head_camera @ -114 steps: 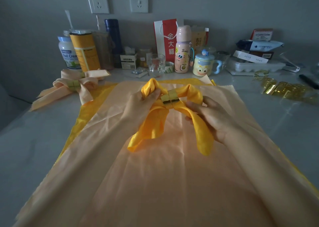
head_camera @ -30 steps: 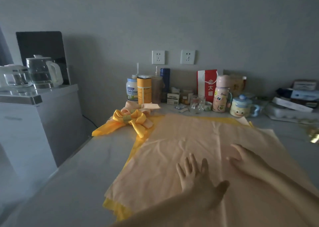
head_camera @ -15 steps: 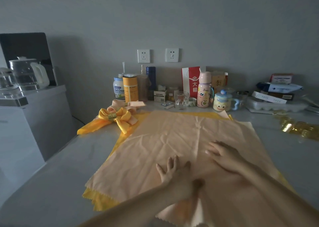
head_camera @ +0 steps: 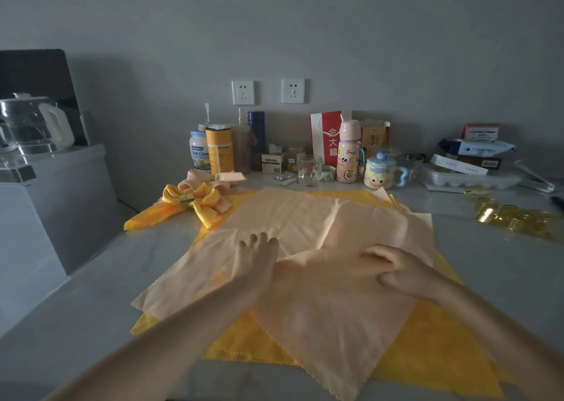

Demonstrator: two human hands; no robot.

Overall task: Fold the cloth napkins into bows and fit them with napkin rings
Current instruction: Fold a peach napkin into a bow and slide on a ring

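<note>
Folding of a fresh napkin looks barely started. A glass kettle stands on a cabinet at far left. Right of it, on the table, lie a ringed yellow bow and a peach bow just behind. The left hand presses flat, fingers straight, on the peach napkin, spread mid-table over a yellow napkin. The right hand, set apart, curls round a turned-over flap of it. Next, I'd say, that flap needs an even crease. Gold napkin rings wait far right. Bottles along the far wall stand clear of the work.
</note>
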